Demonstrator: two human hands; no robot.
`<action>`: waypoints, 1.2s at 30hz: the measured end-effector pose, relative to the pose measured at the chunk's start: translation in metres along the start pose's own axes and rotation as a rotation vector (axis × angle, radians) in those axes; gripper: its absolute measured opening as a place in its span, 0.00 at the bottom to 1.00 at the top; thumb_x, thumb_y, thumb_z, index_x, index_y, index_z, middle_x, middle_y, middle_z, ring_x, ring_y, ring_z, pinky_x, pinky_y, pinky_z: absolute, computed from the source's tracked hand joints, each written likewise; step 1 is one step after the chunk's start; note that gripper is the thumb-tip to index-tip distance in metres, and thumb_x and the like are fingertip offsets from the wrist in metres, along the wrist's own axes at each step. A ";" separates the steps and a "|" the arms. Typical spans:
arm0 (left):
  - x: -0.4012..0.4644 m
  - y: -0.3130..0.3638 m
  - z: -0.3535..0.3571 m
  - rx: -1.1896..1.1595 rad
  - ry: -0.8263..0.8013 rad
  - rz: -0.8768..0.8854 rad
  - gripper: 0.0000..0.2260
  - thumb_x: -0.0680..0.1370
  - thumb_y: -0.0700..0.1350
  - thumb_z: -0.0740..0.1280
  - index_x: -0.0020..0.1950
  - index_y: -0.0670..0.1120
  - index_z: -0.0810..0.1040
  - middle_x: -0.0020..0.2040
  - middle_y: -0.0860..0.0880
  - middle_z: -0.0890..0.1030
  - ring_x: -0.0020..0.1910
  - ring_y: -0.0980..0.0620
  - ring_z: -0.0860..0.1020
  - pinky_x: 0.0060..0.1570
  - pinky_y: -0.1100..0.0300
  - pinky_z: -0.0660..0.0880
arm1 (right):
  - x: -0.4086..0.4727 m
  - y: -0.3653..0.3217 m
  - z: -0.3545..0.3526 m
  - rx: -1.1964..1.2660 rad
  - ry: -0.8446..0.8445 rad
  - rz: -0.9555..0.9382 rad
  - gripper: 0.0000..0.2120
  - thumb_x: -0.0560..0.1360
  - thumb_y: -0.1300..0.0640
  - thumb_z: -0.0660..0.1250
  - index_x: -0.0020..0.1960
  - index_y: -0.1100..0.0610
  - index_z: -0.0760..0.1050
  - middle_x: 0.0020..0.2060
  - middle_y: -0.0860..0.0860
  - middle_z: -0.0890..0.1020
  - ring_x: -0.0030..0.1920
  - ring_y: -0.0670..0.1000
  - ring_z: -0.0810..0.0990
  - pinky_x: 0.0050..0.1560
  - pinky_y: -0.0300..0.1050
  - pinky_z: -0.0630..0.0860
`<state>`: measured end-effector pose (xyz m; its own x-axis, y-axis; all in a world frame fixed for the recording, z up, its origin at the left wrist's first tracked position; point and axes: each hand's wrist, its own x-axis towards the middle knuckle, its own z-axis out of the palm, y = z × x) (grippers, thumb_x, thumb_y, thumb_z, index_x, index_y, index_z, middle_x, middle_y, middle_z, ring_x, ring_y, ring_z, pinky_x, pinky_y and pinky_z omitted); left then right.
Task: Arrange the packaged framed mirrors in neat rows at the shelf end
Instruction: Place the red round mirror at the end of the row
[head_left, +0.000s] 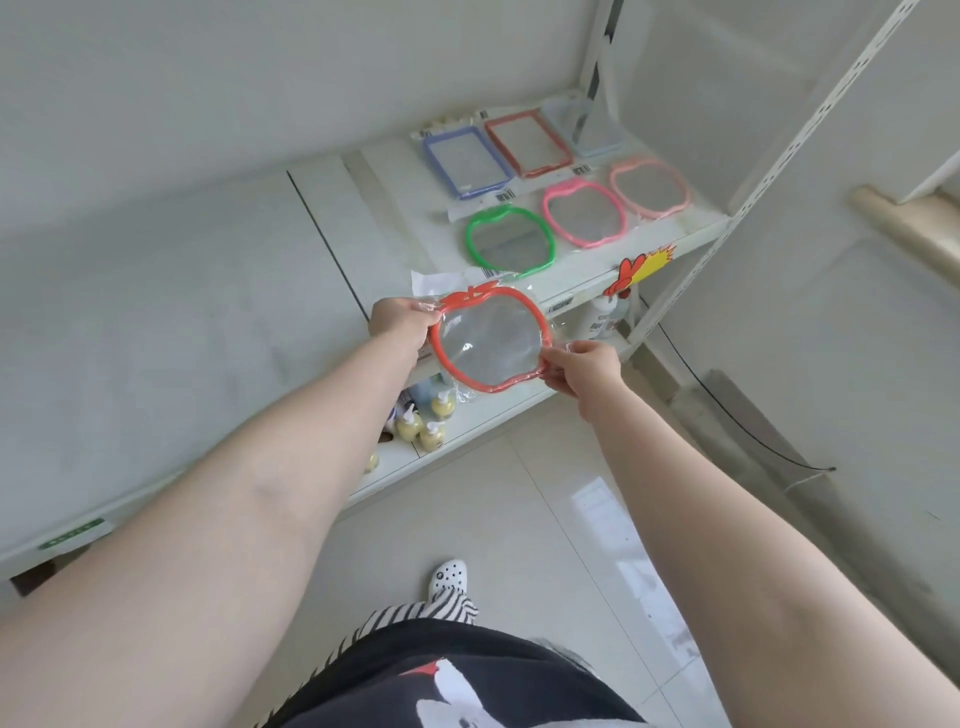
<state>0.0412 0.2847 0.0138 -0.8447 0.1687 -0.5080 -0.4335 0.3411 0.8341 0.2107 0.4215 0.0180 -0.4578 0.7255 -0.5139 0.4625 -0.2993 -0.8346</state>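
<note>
Now both hands hold the orange apple-shaped mirror (491, 338) in its clear wrapper, in the air just in front of the front edge of the shelf (363, 208): the left hand (400, 325) has its fingers closed on the frame near the stalk, and the right hand (582, 366) pinches the opposite side of the frame. To do this step well, I think the mirror should go down flat beside the green mirror (509, 241), on its left along the front edge, with the stalk pointing the same way, so the front row continues straight. The loose wrapper can catch, so it is better to lower it than to slide it. Further right in that row lie two pink mirrors (584, 213), and behind them, toward the back corner at the shelf end, a blue rectangular mirror (465, 161), a red one (527, 140) and a pale one (592, 132).
</note>
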 end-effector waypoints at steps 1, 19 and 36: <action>0.008 0.004 -0.002 0.004 0.016 -0.002 0.11 0.69 0.33 0.74 0.32 0.47 0.78 0.40 0.43 0.83 0.45 0.43 0.84 0.52 0.49 0.81 | 0.005 -0.005 0.005 -0.015 -0.008 0.001 0.12 0.73 0.67 0.71 0.35 0.59 0.70 0.32 0.57 0.77 0.29 0.50 0.76 0.30 0.36 0.79; 0.080 0.040 -0.008 -0.052 0.375 -0.057 0.06 0.72 0.38 0.73 0.48 0.43 0.84 0.46 0.47 0.83 0.37 0.50 0.78 0.41 0.61 0.74 | 0.116 -0.075 0.078 -0.279 -0.268 -0.048 0.10 0.70 0.64 0.72 0.31 0.61 0.76 0.29 0.56 0.79 0.28 0.52 0.77 0.47 0.48 0.81; 0.144 0.039 -0.001 0.038 0.368 -0.084 0.09 0.72 0.38 0.71 0.51 0.45 0.84 0.52 0.43 0.85 0.40 0.48 0.77 0.43 0.60 0.73 | 0.154 -0.072 0.114 -0.416 -0.201 -0.021 0.10 0.71 0.61 0.73 0.33 0.61 0.76 0.26 0.53 0.80 0.29 0.55 0.81 0.48 0.54 0.83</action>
<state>-0.0979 0.3212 -0.0272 -0.8658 -0.2029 -0.4574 -0.5002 0.3745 0.7807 0.0201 0.4842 -0.0241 -0.5899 0.5817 -0.5600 0.6979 0.0186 -0.7159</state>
